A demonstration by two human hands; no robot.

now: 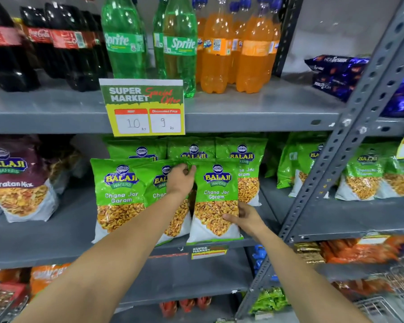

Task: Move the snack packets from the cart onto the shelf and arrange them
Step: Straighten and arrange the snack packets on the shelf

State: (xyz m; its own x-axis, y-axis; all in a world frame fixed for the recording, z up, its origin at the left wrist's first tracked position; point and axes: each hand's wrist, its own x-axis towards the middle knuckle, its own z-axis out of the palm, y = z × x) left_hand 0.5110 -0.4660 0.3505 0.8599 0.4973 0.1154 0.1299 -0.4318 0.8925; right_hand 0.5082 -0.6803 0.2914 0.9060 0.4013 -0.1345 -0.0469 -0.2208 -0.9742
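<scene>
Green Balaji Chana Jor Garam packets stand in rows on the middle grey shelf (56,238). The front right packet (216,197) stands upright at the shelf's front edge. My left hand (181,179) pinches its top left corner, overlapping the middle front packet (160,201). My right hand (245,217) grips its lower right side, thumb across the front. A third front packet (117,197) stands to the left. More of the same packets (241,157) stand behind. The wire cart (387,294) shows at the lower right.
A price card (145,106) hangs from the upper shelf, which holds cola, Sprite and orange soda bottles. A maroon Balaji packet (19,178) stands at left. A slotted grey upright (350,145) divides off the right bay with more green packets (364,173). Lower shelves hold orange packets.
</scene>
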